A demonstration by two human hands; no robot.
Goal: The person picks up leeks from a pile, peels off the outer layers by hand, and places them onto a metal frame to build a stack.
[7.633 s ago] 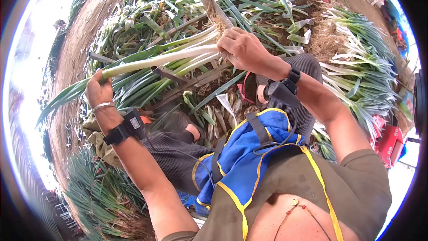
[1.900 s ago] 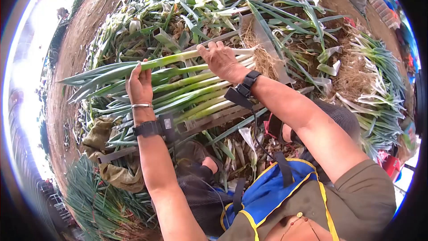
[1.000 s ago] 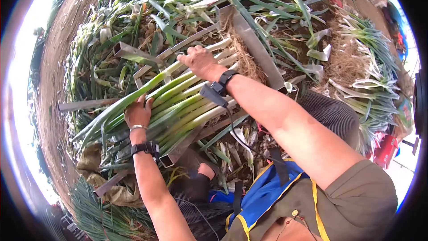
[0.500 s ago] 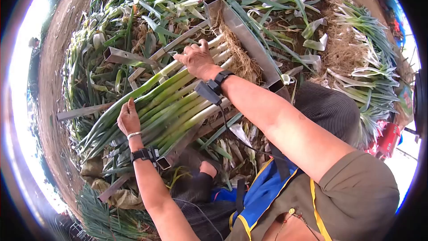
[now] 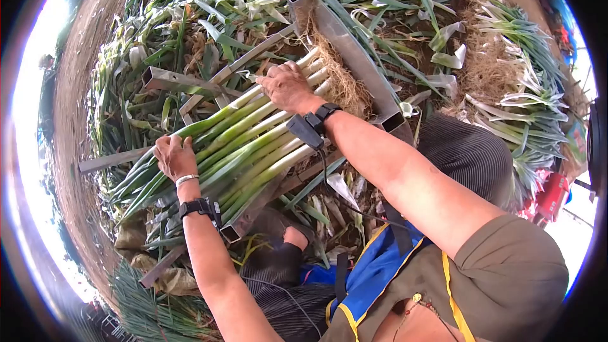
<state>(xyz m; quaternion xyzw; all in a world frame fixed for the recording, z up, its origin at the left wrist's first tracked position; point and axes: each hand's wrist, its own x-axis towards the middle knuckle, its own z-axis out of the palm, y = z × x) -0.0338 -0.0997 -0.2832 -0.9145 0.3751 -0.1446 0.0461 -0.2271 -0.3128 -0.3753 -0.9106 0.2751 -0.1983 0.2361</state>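
Observation:
A row of leeks (image 5: 253, 133) lies side by side in a metal frame (image 5: 354, 50), with white stems and brown roots (image 5: 345, 82) against the frame's upright plate at the upper right. My left hand (image 5: 175, 157) is curled over the green leaves on the left, thumb and fingers bent round the upper edge of the row. Nearer the roots, my right hand (image 5: 288, 87) has its fingers bent down onto the white stem of the uppermost leek. A small pale strip shows by its fingertips. The palm sides of both hands are hidden.
Loose leek leaves (image 5: 145, 57) cover the ground behind the frame. Metal bars (image 5: 120, 159) stick out to the left. More leeks (image 5: 519, 76) with roots lie at the right, beside a red object (image 5: 552, 195). Another green pile (image 5: 158, 310) sits at lower left.
My left hand has moved slightly up and left, and its fingers now bend over the leaves. My right hand has shifted slightly, its index finger curled in. The leeks' leaves have spread a little.

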